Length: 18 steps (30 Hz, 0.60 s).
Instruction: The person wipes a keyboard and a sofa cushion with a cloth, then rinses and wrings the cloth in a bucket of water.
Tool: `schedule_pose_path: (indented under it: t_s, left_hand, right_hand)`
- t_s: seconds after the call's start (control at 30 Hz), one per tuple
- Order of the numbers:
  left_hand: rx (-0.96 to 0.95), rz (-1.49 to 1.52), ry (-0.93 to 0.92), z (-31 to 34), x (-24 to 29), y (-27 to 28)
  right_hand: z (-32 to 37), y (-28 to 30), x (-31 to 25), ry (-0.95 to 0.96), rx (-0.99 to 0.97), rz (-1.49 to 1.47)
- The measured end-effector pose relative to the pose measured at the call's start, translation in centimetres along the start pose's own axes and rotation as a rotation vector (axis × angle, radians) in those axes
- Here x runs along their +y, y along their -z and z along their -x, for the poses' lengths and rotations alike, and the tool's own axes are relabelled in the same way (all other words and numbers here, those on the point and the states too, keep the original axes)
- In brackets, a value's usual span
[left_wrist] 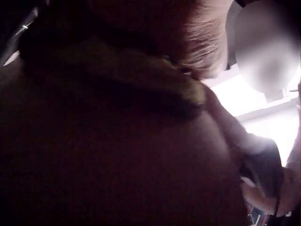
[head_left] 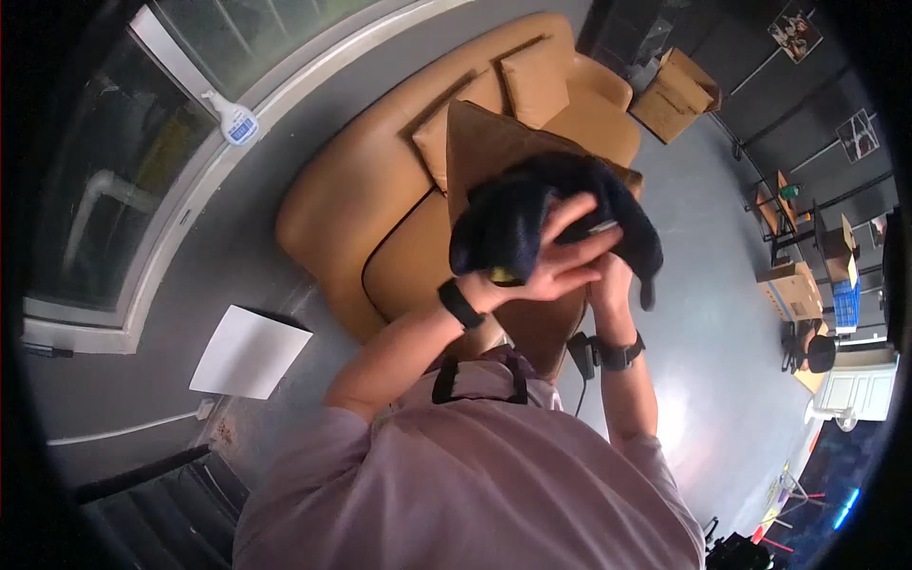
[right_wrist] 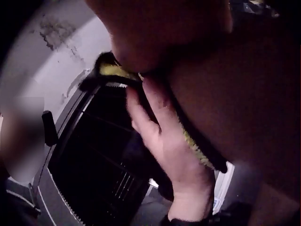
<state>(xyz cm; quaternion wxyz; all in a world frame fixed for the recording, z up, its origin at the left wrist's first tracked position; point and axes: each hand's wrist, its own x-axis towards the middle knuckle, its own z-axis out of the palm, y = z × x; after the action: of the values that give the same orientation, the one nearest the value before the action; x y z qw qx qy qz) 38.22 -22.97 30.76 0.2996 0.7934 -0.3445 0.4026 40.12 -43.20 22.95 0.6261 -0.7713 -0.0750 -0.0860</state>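
From my distant place I see the dark cloth (head_left: 508, 218) at the two hands, in front of the brown surface (head_left: 489, 138) and the tan sofa (head_left: 328, 218); whether its underside touches this surface, I cannot tell. The left hand (head_left: 543, 271) lies at the near side of the cloth, and its fingers (head_left: 584, 250) are spread and nearly straight. Its thumb is hidden, so I cannot say if it pinches. The right hand (head_left: 611, 285) is close beside, partly covered by the left fingers, and its grip I also cannot tell. On the right, a narrow end (head_left: 649, 285) of the cloth hangs down.

In the right wrist view the cloth shows a yellow edge (right_wrist: 114, 71), and the hands meet near it. I judge that the step in hand is the working of this edge. To do it well, I would take the edge between thumb and fingertips, one hand at each side of the working place, and draw it with small, even pulls. The left fingers should better not cover the right ones, because then I cannot check the hold. I would also leave the hanging end free, and would mind the black wristband (head_left: 461, 305) and the watch (head_left: 620, 355), which may catch in the fabric.
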Motion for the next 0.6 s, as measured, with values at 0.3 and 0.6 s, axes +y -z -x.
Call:
schedule_pose_path:
  t_s: [0.3,0.6]
  left_hand:
    - [0.241,0.023,0.637,1.1,-14.2,-0.1]
    - [0.27,0.26,0.589,1.0,-3.9,-2.2]
  right_hand:
    - [1.9,-1.7,-7.5,0.022,0.071,-0.395]
    - [-0.3,-0.8,-7.4,-0.062,0.319,-0.386]
